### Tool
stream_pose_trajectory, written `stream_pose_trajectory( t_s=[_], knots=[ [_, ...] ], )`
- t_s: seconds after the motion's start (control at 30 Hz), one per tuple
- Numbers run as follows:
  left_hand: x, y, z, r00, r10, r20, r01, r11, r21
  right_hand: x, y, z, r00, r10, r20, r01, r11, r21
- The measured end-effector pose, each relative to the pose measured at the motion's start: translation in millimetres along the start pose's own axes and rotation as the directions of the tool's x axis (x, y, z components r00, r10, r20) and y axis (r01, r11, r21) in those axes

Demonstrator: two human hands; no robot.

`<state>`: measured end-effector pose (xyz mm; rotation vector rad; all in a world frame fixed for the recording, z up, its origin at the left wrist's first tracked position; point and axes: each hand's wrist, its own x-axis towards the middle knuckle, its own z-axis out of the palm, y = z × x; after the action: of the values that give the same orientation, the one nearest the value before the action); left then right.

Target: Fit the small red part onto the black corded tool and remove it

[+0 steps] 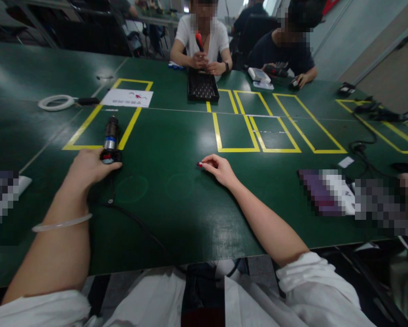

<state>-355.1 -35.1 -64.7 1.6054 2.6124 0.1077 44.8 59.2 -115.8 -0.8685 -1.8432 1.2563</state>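
Note:
On the left of the green table [176, 131], my left hand [88, 168] is closed around the base of a dark cylindrical power tool [111, 131] with silver and blue bands. The tool's nose points away from me, and its kind is not clear. A black cord [139, 222] runs from near it toward the table's front edge. Near the middle, my right hand [219, 168] pinches a small red and dark piece [200, 164] between thumb and fingertips, low over the tabletop. That piece is too small to name.
Yellow tape outlines [238, 150] mark the table. A printed sheet [127, 97] and a coiled white cable [56, 102] lie at the far left. Across the table, a person holds a red-tipped tool [199, 42] behind a black tray [203, 96]. Dark cables [364, 145] lie right.

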Motion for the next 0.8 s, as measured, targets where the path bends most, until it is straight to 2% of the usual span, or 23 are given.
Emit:
stream_pose_trajectory(
  t_s=[0.1,0.27,0.47,0.57,0.67,0.8],
  knots=[
    [-12,27,-1.0,0.999,0.032,0.018,-0.033,0.998,0.058,1,0,0,1.000,0.000,0.005,0.000,1.000,0.006],
    [-31,85,8.1,0.989,0.145,-0.007,-0.145,0.989,-0.006,1,2,0,1.000,-0.007,0.010,0.007,1.000,-0.014],
    [-59,165,24.2,0.948,0.315,-0.055,-0.319,0.944,-0.085,0,2,1,0.997,-0.058,-0.054,0.053,0.994,-0.091],
    [-71,197,27.3,0.923,0.379,-0.063,-0.383,0.919,-0.093,0,2,1,0.994,-0.065,-0.091,0.054,0.991,-0.123],
    [-78,217,29.3,0.907,0.416,-0.073,-0.421,0.902,-0.093,0,1,1,0.991,-0.072,-0.110,0.056,0.988,-0.141],
    [-81,224,32.1,0.905,0.419,-0.071,-0.424,0.897,-0.123,0,2,1,0.991,-0.083,-0.106,0.064,0.983,-0.171]
  ],
)
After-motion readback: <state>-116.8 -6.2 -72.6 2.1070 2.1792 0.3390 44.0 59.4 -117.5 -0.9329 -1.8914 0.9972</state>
